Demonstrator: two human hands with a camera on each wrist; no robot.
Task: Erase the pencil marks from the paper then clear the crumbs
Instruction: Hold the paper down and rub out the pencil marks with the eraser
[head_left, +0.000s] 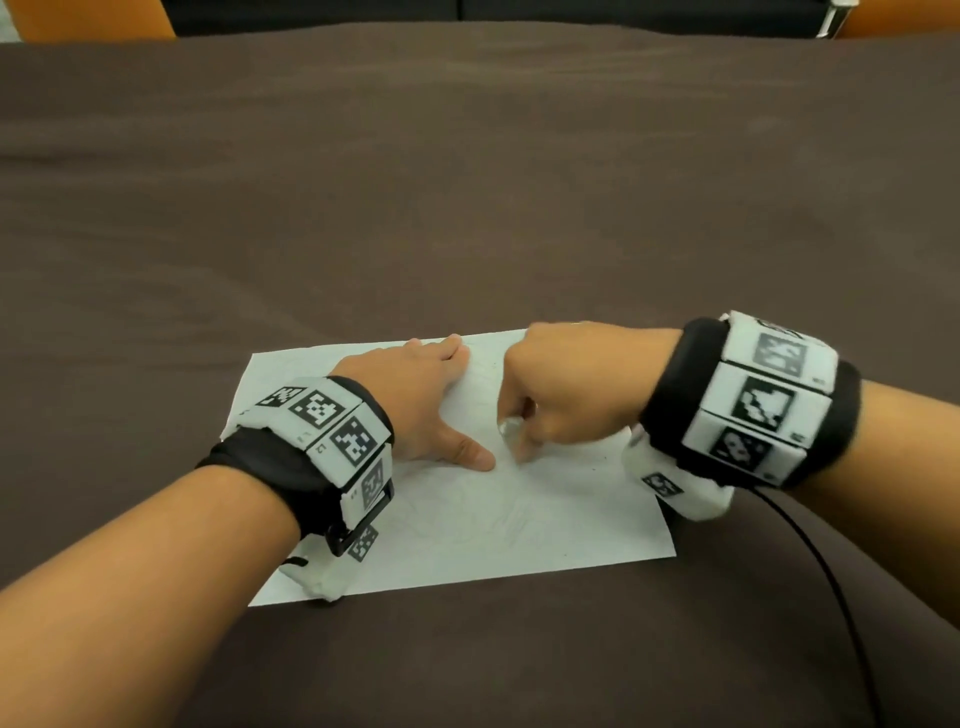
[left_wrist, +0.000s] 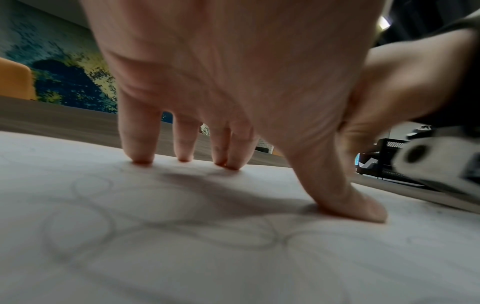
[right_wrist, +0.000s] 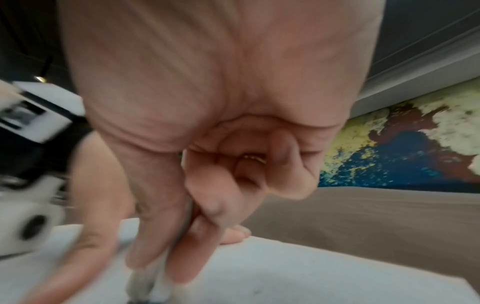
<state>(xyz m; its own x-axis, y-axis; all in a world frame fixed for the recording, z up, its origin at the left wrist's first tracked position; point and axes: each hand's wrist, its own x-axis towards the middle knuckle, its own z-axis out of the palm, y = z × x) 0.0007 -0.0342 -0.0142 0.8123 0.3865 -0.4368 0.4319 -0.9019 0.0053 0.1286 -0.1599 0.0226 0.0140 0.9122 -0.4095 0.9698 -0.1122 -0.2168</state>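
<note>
A white sheet of paper (head_left: 545, 525) with faint looping pencil marks (left_wrist: 161, 230) lies on the brown cloth near me. My left hand (head_left: 426, 400) lies on the paper's left half, its fingers straight and spread and its fingertips (left_wrist: 141, 160) pressing the sheet down. My right hand (head_left: 519, 436) hovers just right of the left thumb and pinches a small pale eraser (head_left: 510, 429) between thumb and fingers, with the eraser's lower end (right_wrist: 145, 281) against the paper. The right wrist view is blurred.
The brown cloth (head_left: 467, 208) covers the whole table around the sheet. A black cable (head_left: 831, 582) runs from my right wrist along the cloth at the right. Orange chairs (head_left: 93, 21) stand beyond the far edge.
</note>
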